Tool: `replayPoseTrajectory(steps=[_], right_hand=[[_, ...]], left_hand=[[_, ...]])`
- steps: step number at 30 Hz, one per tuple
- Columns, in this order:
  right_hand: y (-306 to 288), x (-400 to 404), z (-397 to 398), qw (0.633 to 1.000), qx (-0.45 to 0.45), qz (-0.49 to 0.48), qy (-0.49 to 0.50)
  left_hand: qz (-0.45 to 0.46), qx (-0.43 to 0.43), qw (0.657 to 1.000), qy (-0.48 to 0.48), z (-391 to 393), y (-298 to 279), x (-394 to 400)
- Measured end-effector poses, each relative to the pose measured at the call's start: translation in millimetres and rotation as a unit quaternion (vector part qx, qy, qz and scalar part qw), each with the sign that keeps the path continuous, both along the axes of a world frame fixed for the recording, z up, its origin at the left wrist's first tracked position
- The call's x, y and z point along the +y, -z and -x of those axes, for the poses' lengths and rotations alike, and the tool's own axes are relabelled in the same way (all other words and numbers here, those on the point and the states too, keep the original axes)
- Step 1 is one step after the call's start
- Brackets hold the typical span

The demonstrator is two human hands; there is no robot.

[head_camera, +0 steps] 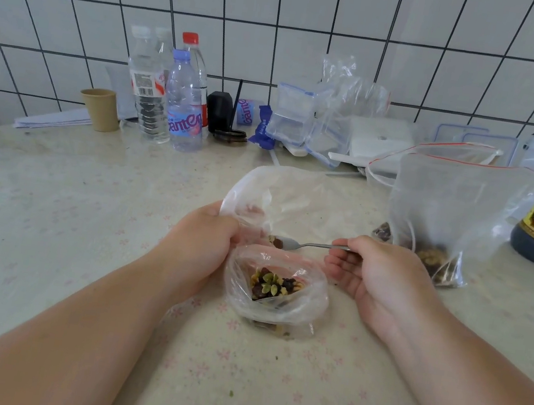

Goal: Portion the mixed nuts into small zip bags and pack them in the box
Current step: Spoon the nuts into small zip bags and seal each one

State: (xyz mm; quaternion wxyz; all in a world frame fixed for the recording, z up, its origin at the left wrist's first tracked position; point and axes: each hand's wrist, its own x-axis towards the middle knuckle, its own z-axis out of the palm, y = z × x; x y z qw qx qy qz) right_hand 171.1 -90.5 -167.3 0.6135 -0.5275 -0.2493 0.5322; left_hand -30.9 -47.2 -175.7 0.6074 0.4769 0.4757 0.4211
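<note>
Our left hand (206, 231) gripping the open small zip bag (274, 293) of mixed nuts (272, 284) on the surface (84, 209), our right hand (383, 275) holding a loaded spoon (308, 244) just above its mouth, large nut bag (447, 212) to the right

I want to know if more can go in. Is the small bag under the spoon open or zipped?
Open. The small bag's mouth gapes upward, nuts visible inside; the left hand holds its rim.

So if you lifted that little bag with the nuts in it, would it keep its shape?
Probably not. The small zip bag is thin, crinkled film, so it would likely sag. The nuts pooled low would weigh it down, and its open mouth might spill them if tipped.
</note>
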Motion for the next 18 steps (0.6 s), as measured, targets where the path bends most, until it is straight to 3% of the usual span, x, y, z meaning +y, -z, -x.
replayPoseTrajectory(steps=[5, 12, 18], right_hand=[[-2.0, -1.1, -11.8, 1.000, 0.028, -0.004, 0.008], [-19.4, -7.6, -29.6, 0.997, 0.016, -0.026, -0.064], [-33.7, -18.6, -38.0, 0.979, -0.073, -0.100, -0.163]], left_hand=[[0.003, 0.009, 1.000, -0.016, 1.5, 0.2, 1.4], [0.001, 0.008, 0.999, -0.041, 6.9, 1.8, 3.3], [-0.007, 0.024, 0.998, -0.052, 9.6, -6.1, -3.7]])
